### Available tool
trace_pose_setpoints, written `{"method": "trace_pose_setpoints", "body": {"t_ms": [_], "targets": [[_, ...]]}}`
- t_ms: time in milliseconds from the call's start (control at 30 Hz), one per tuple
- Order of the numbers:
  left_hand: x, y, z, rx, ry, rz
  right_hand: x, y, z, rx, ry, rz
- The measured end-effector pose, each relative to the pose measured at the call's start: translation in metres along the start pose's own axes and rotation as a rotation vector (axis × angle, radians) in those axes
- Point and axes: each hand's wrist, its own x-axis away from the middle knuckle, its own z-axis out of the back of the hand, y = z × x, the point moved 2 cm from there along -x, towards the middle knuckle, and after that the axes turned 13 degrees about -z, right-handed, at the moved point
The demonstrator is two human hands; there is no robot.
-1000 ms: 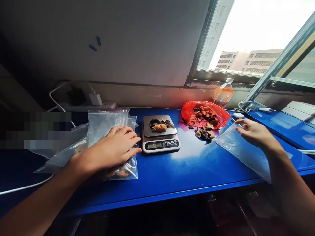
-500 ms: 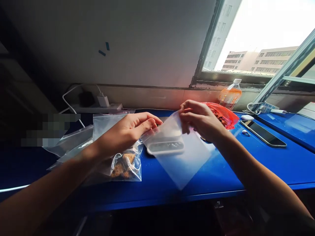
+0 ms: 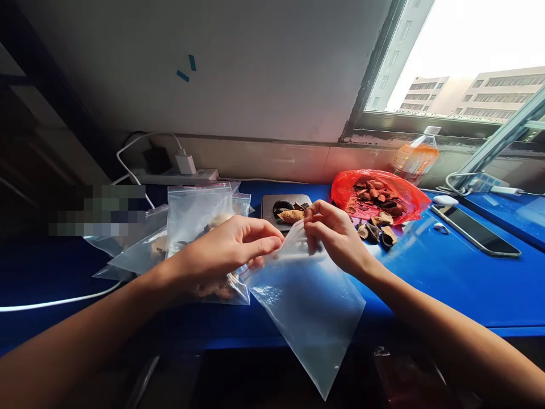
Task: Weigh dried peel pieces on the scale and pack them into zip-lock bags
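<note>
Clear zip bag [image 3: 310, 312] held up in front of the scale [image 3: 268, 209].
The bag hangs nearer than the scale, its upper edge pinched by the left hand [image 3: 242, 245] and the right hand [image 3: 338, 232], thumbs against fingers. Left of the scale, filled bags [image 3: 198, 203] lie on the tabletop [image 3: 447, 289]; on it, dried pieces [image 3: 292, 216]; right of it, an open red bag [image 3: 415, 200]; farther back, a bottle [image 3: 415, 159].

Overexposed window [image 3: 464, 51] at upper right, deep shadow at left, glints on held bag [image 3: 310, 309]
</note>
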Motion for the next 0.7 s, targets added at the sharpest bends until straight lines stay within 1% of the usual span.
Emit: {"method": "trace_pose_setpoints", "body": {"t_ms": [167,267,367,467,500,533,633,700], "targets": [[-0.001,-0.007,0.003,-0.07,-0.021,-0.025,0.003,0.001,0.0,0.031,0.014,0.01],[-0.001,-0.01,0.002,-0.173,-0.042,-0.052,0.004,0.002,0.0,0.082,0.034,0.028],[-0.001,-0.009,0.001,-0.305,-0.059,-0.11,0.005,0.002,0.0,0.133,0.058,0.066],[-0.001,-0.01,0.0,-0.315,-0.065,-0.138,0.006,0.003,0.0,0.211,0.069,0.126],[-0.001,-0.011,0.0,-0.294,-0.056,-0.137,0.006,0.004,0.001,0.267,0.091,0.177],[-0.001,-0.012,0.0,-0.269,-0.043,-0.134,0.008,0.003,0.001,0.342,0.128,0.258],[-0.001,-0.016,0.0,-0.201,-0.006,-0.13,0.017,0.002,-0.004,0.649,0.253,0.598],[0.0,-0.018,0.0,-0.175,0.01,-0.135,0.023,0.002,-0.01,0.853,0.247,0.764]]}}
